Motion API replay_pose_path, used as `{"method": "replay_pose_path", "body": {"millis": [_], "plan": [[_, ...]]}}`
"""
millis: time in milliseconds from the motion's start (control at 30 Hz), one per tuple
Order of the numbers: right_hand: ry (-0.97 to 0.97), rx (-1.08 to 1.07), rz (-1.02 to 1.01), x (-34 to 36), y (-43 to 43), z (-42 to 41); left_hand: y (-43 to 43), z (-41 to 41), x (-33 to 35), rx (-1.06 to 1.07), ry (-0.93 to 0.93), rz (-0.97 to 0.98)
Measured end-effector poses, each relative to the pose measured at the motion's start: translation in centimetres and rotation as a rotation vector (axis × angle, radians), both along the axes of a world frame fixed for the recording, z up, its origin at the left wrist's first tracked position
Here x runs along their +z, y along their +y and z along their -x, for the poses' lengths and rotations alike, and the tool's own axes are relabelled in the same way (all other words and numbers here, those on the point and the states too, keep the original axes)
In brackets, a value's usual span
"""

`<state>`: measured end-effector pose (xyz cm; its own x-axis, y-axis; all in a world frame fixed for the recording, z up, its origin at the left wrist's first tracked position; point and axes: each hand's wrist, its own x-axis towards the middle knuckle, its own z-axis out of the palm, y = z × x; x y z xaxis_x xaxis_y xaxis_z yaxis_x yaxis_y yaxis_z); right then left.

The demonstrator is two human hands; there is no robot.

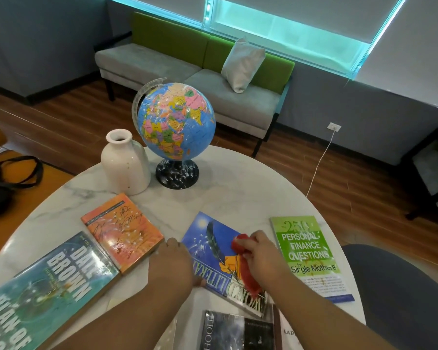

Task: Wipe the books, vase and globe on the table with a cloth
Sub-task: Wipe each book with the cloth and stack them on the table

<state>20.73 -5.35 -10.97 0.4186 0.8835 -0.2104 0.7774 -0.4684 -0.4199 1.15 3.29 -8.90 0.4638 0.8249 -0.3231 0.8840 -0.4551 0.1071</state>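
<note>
Head view, right hand (261, 253) curled round a bunched red cloth (247, 271), pressing it onto the blue book (208, 251) on the marble table (238, 188), left hand (171, 263) against that book's left edge, its grip unclear, orange book (122, 228) to the left, green book (309, 251) to the right, vase (124, 168) and globe (176, 120) beyond.

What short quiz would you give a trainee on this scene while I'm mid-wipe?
1. True or false: the right hand holds the cloth on the blue book.
2. What stands just left of the globe? A. the vase B. a mug C. a lamp
3. Fill in: right of the blue book lies the ___ book.
Key: 1 true; 2 A; 3 green, the green book.
</note>
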Motion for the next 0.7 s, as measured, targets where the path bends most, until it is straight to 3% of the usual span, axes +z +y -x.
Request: {"method": "replay_pose_path", "body": {"millis": [100, 267, 333, 500, 567, 700], "plan": [[-0.125, -0.041, 0.043, -0.1, 1.7, 0.2, 0.0, -0.1, 0.0, 0.007, 0.005, 0.005], [0.152, 0.172, -0.045, -0.5, -0.9, 4.4, 0.1, -0.2, 0.1, 0.008, 0.001, 0.018], [0.077, 0.244, -0.026, -0.2, -1.6, 2.9, 0.1, -0.1, 0.0, 0.011, -0.004, 0.023], [-0.111, -0.015, 0.022, 0.0, 1.1, -0.2, 0.0, -0.1, -0.2, 0.017, -0.010, 0.030], [-0.125, 0.065, 0.026, 0.1, 2.1, 1.9, 0.1, -0.2, -0.1, 0.017, -0.013, 0.035], [0.037, 0.330, 0.012, -0.3, -1.1, 4.9, 0.1, -0.2, -0.1, 0.018, -0.012, 0.031]]}}
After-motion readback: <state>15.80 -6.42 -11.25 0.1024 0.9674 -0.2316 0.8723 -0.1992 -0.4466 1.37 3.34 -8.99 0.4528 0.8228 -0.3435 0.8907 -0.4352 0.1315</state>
